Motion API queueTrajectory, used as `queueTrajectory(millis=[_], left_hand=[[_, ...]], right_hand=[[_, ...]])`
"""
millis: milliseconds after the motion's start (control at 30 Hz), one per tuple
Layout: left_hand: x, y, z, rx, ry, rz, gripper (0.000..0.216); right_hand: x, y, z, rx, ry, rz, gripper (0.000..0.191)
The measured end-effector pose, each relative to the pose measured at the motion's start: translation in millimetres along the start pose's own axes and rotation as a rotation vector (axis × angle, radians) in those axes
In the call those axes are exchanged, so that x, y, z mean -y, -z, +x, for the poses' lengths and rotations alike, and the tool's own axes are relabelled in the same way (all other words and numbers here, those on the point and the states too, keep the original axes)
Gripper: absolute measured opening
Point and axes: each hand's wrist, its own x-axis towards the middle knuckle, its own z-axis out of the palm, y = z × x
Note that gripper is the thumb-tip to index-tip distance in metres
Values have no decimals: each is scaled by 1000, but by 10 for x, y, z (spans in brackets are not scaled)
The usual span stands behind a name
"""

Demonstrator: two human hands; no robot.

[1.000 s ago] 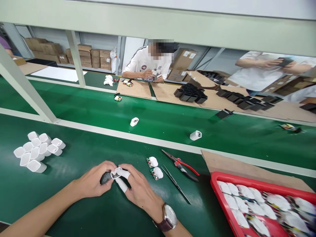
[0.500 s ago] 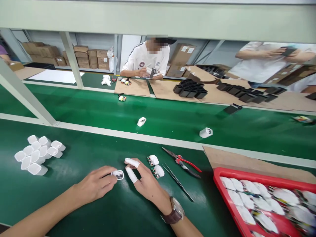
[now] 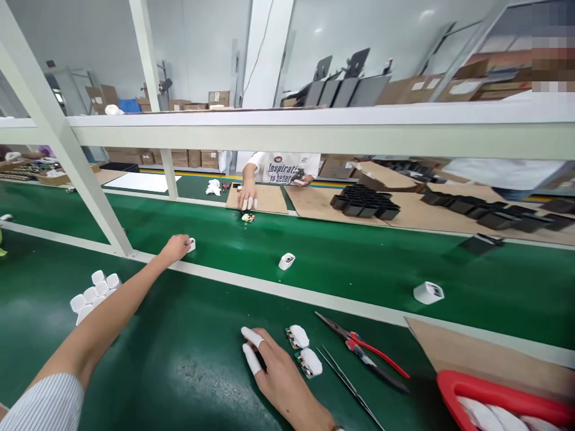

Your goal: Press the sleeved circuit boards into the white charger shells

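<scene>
Stretched far forward, my left hand (image 3: 175, 249) grips a small white plastic housing (image 3: 191, 245) over the green strip beyond the pale rail. Its fingertips are partly hidden behind the hand. My right hand (image 3: 277, 366) rests low over the green bench with fingers apart and nothing in them; two fingers wear white finger cots. Just right of it lie two small circuit boards with white padding (image 3: 304, 349). Beside these are steel tweezers (image 3: 349, 383) and red-and-black long-nose pliers (image 3: 363, 352). White housings (image 3: 95, 293) stand grouped at left, partly covered by my left forearm.
Two more white housings (image 3: 286, 261) (image 3: 428, 293) stand on the green strip. A red tray (image 3: 503, 392) of white-padded parts sits at lower right by cardboard (image 3: 489, 353). A slanted post (image 3: 85, 137) rises at left. Across, a co-worker's hand (image 3: 247, 195) reaches toward a small board (image 3: 248, 218).
My left hand has carried the white housing forward and left, from the near bench to the strip. My right hand stays by the boards. The view has tilted up; the co-worker opposite now reaches forward.
</scene>
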Motion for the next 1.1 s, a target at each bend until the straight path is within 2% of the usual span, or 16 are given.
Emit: queueTrajectory(millis=[100, 200, 233, 267, 333, 400, 467, 567, 667, 767, 867, 967, 1100], left_hand=[[99, 176, -269, 73, 45, 40, 40], [359, 445, -773, 160, 132, 128, 75], [492, 529, -933, 261, 197, 229, 83], [634, 594, -1072, 345, 237, 313, 86], [877, 650, -1269, 425, 265, 366, 78], [969, 604, -1358, 447, 240, 352, 68], [844, 483, -1381, 384, 137, 308, 63], [310, 231, -1440, 269, -133, 137, 58], [-326, -51, -1612, 357, -369, -126, 53], [-699, -321, -1800, 399, -478, -299, 65], [-732, -555, -1913, 347, -401, -412, 78], [-626, -735, -1971, 305, -294, -483, 88], [-577, -846, -2040, 266, -268, -527, 80]], right_hand=[[-45, 232, 10, 0, 32, -187, 35], [-219, 525, -4, 7, -166, -462, 31], [-285, 598, -17, 36, -246, -512, 28], [-341, 645, -29, 71, -303, -536, 22], [-397, 652, -37, 126, -342, -530, 10], [-360, 564, -5, 151, -317, -496, 7], [-243, 437, 54, 173, -256, -439, 8], [-17, 305, 121, 212, -136, -336, 12], [129, 302, 107, 231, -52, -236, 20], [152, 349, 55, 263, -16, -116, 34], [117, 353, 28, 296, -20, -86, 41], [92, 320, 42, 275, -5, -84, 36], [128, 317, 99, 127, -31, -86, 31]])
